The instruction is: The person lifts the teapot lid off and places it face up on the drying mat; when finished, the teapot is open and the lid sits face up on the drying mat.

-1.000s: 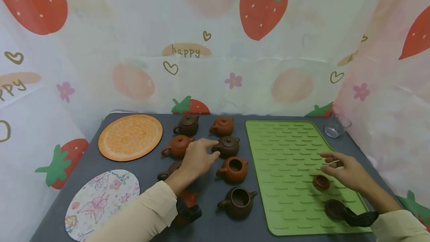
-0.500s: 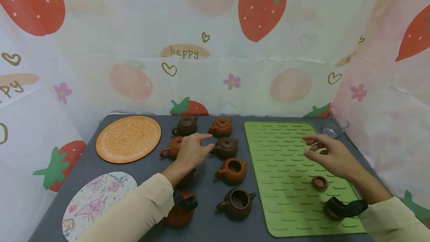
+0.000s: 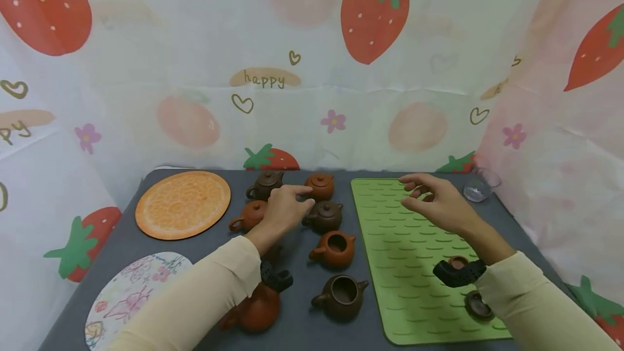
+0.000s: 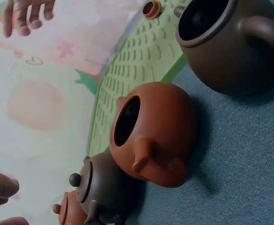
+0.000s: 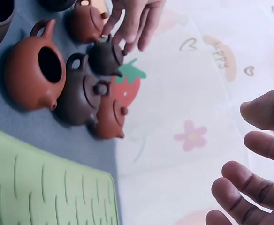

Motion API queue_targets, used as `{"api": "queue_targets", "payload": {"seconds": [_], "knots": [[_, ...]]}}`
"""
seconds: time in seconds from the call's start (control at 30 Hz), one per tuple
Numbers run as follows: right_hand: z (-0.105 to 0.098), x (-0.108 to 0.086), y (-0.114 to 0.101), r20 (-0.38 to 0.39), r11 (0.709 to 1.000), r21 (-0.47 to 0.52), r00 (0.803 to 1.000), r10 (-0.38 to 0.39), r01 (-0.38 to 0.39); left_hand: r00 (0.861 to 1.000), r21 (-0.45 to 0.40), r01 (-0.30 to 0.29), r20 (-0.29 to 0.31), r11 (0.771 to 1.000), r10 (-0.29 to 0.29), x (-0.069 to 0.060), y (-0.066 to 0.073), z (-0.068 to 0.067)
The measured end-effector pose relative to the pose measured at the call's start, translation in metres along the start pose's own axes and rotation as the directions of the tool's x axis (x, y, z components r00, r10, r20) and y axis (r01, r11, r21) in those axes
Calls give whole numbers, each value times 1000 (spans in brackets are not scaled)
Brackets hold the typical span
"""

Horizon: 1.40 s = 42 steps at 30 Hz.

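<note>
In the head view my left hand [image 3: 284,211] hovers over the teapots with thumb and forefinger apart, beside the lidded dark teapot [image 3: 325,215] and the lidded orange teapot [image 3: 320,186]. Nothing is between its fingers. My right hand [image 3: 439,205] hangs above the upper part of the green mat [image 3: 404,297], fingers loosely bent and empty. An orange teapot without its lid [image 3: 336,249] and a dark one without its lid [image 3: 343,298] stand nearer the front. On the mat lie an orange lid [image 3: 458,262], partly hidden by the wrist camera, and a dark lid [image 3: 480,305].
Left of the teapots are an orange round mat [image 3: 182,206] and a floral round mat [image 3: 138,291]. A clear glass cup [image 3: 478,187] stands at the back right. More teapots, such as an orange one [image 3: 253,310], stand in the left column, partly behind my left arm.
My right hand has moved left and away from me over the mat, from near the lids to its upper part. My left hand has shifted slightly, still above the teapots.
</note>
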State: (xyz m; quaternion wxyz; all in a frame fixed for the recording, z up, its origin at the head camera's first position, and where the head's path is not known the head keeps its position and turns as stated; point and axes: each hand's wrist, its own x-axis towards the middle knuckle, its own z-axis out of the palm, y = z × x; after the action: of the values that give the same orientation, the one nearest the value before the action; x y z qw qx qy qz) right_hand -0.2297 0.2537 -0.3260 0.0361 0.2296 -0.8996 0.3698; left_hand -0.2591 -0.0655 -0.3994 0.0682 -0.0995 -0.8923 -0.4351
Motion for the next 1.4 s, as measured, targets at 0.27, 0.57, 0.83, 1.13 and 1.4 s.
{"api": "queue_targets", "payload": {"seconds": [0.27, 0.57, 0.83, 1.13, 1.4], "knots": [[27, 32, 0, 36, 999, 46, 999, -18, 16, 997, -1, 55, 51, 998, -55, 8, -7, 8], [52, 58, -1, 113, 997, 70, 993, -39, 31, 994, 25, 91, 57, 996, -92, 13, -14, 16], [79, 74, 4, 188, 997, 79, 982, -22, 7, 991, 36, 106, 84, 994, -108, 14, -20, 19], [106, 87, 8, 217, 996, 85, 976, -5, -13, 984, 61, 140, 101, 988, -146, 14, -28, 24], [120, 94, 17, 265, 996, 82, 964, -2, -21, 981, 100, 131, 128, 986, -143, 15, -30, 27]]}}
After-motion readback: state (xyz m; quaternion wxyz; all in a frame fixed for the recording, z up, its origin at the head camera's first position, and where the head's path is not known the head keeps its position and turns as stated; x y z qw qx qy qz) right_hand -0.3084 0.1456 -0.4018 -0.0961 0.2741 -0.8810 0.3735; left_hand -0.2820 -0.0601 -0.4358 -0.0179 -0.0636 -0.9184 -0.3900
